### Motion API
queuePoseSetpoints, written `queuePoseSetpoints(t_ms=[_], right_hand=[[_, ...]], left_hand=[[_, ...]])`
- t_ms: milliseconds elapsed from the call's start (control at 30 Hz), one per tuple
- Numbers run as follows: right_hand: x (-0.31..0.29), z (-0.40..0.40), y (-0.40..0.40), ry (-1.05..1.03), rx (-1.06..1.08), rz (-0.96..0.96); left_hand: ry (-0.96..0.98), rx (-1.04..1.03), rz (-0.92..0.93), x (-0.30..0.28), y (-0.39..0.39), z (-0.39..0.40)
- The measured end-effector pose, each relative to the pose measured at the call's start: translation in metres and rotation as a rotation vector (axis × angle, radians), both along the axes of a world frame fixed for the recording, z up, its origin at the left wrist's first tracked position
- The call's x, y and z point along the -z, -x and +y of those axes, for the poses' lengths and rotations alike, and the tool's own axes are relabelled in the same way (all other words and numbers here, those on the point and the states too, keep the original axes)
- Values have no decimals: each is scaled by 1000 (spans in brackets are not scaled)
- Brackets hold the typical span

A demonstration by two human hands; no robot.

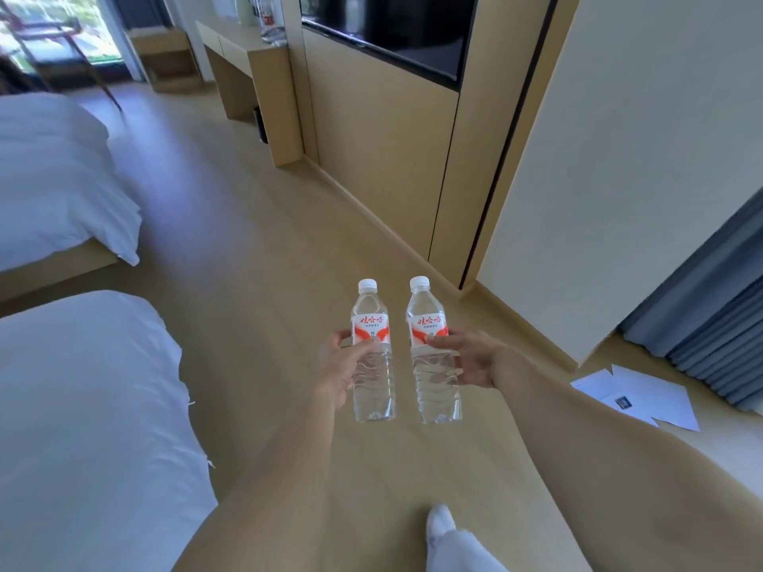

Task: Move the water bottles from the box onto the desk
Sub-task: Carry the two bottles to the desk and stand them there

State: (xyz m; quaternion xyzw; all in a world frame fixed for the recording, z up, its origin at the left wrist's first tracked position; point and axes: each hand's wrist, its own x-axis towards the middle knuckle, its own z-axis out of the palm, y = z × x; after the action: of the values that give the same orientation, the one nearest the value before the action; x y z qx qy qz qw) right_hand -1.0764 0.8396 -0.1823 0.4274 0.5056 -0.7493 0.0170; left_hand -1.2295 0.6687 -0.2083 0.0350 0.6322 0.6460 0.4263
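**Water bottles carried upright, desk far ahead and to the left**

The left water bottle point(373, 353) is held in the left hand point(338, 367), whose fingers and thumb curl round its clear ribbed body just under the red-and-white label. The right water bottle point(433, 352) sits the same way in the right hand point(470, 359), thumb across the front at the label's lower edge. Both bottles stand close to vertical, white caps up, bases hanging free above the wooden floor point(256, 249). They are side by side, near each other but not touching, and both arms are stretched forward at about equal reach.

The desk point(243, 55) lies well ahead, at the far end of the room against the wall panelling, up and left of the bottles in the view. Some bottles and other small items already stand on its far end, too blurred to name. The box is not in view.

I judge this to be the carrying stage, with both bottles still to be set down. Since the desk lies off to the left of the walking line, the left hand would likely come alongside first, and the upright long axes suit placing each bottle straight down on its base.

Two white beds point(62, 179) flank the left side, and loose papers point(644, 396) lie on the floor at right.
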Motion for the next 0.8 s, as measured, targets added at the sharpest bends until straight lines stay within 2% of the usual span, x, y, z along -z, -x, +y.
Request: queuePoseSetpoints(t_ms=[267,800], right_hand=[[11,40,122,24,-161,15],[11,158,393,79,-449,102]], left_hand=[[1,-139,0,4,98,25],[10,-393,40,-15,300,132]])
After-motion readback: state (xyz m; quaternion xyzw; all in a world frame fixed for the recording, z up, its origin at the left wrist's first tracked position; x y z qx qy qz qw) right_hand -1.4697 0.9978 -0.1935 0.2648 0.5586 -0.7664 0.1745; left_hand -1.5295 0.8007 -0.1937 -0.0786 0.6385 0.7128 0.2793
